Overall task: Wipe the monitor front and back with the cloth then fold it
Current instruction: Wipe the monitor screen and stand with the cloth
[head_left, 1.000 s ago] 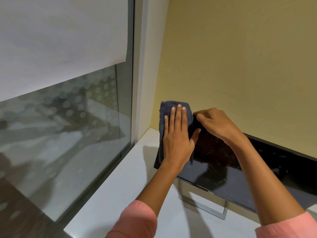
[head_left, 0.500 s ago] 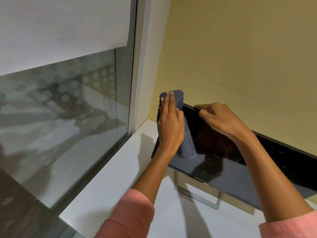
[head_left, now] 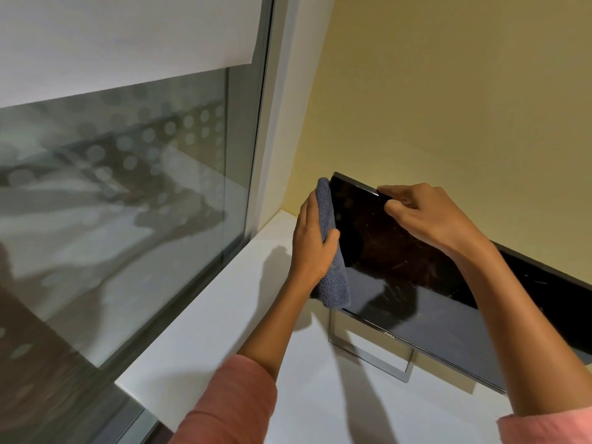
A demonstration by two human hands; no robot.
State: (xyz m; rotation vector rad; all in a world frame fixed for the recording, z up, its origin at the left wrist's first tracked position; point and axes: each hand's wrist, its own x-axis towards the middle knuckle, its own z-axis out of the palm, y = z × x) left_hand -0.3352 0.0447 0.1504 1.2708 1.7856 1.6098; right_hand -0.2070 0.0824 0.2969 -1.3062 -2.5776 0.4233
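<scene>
- Monitor (head_left: 416,267) stands on a white desk (head_left: 224,331) in the corner, with a window (head_left: 112,203) on its left and a yellow wall (head_left: 448,91) behind; its black screen is dark, smudged and streaked, with a thin bezel, a small logo on the lower edge and a silver open-frame stand (head_left: 368,354) beneath.
- Grey cloth (head_left: 333,277), nubby and bunched, wraps the monitor's left edge.
- Left hand (head_left: 312,248) grips the cloth against that edge, thumb on the front.
- Right hand (head_left: 426,216) pinches the monitor's top edge, fingers curled over it.
- Both sleeves are pink.
</scene>
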